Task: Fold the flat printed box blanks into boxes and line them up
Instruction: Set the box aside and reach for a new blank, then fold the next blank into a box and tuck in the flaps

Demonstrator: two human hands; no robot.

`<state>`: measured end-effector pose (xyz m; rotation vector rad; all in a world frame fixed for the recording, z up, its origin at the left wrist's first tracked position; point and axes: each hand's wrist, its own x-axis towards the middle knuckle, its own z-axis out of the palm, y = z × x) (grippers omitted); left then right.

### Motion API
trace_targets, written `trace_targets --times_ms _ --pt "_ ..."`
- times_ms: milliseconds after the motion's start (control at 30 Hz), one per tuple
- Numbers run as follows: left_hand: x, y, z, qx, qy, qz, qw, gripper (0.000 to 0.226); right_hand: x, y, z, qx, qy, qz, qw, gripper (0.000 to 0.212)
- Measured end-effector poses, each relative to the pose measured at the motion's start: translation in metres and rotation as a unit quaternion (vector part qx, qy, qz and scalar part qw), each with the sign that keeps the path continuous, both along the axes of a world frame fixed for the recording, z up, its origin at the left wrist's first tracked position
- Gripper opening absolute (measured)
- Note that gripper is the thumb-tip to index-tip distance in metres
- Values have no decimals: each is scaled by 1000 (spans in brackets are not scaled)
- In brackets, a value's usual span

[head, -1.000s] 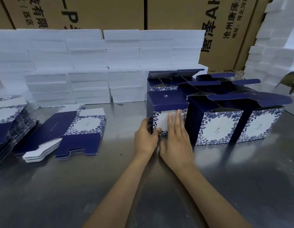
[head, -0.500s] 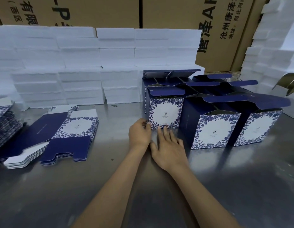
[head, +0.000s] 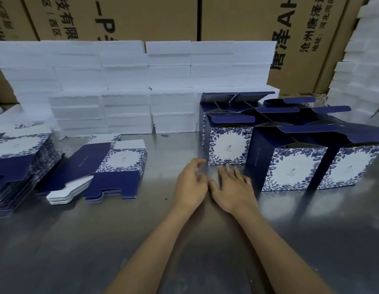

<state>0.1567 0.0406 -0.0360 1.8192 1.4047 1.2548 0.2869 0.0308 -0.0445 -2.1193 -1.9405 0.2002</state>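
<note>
A folded blue-and-white floral box (head: 228,145) stands upright on the steel table, lid flap open, at the left end of a group of several folded boxes (head: 290,164). My left hand (head: 191,184) and my right hand (head: 234,188) hover just in front of it, fingers apart, holding nothing and apart from the box. A low stack of flat printed blanks (head: 112,166) lies to the left, and a taller stack of blanks (head: 19,162) sits at the far left edge.
White foam blocks (head: 129,85) are piled in a wall along the back and at the right (head: 362,66). Brown cardboard cartons (head: 237,18) rise behind them. The steel table (head: 99,240) stretches toward me.
The box went from tipped on its side under both hands to standing upright in line with the others. Both hands let go of it and drew back toward me.
</note>
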Motion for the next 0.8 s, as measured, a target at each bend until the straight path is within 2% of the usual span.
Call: trace_targets --times_ms 133,200,267,300,367,433,567,700,800 --pt "-53 -7 21 90 61 109 988 35 0 -4 4 8 14 -9 1000 62" --pt "-90 -7 28 88 91 169 977 34 -4 -10 7 33 22 -21 999 47" --pt "-126 -5 29 64 110 229 965 34 -20 -19 12 99 67 -34 992 24" --pt "-140 -5 27 47 115 255 959 33 -33 -24 15 125 77 -27 989 21" --pt "-162 -5 24 18 117 293 949 33 -68 -28 19 143 73 28 987 29" --pt "-177 -6 22 -2 114 310 944 33 -108 -23 22 112 92 70 987 43" --pt "-197 -10 21 -17 69 296 953 33 -177 -5 23 45 143 19 989 67" --pt "-200 -13 21 -59 17 289 955 31 -208 1 18 39 156 -13 987 58" --pt "-200 -12 24 -68 12 294 953 29 -208 6 20 32 243 -25 969 40"
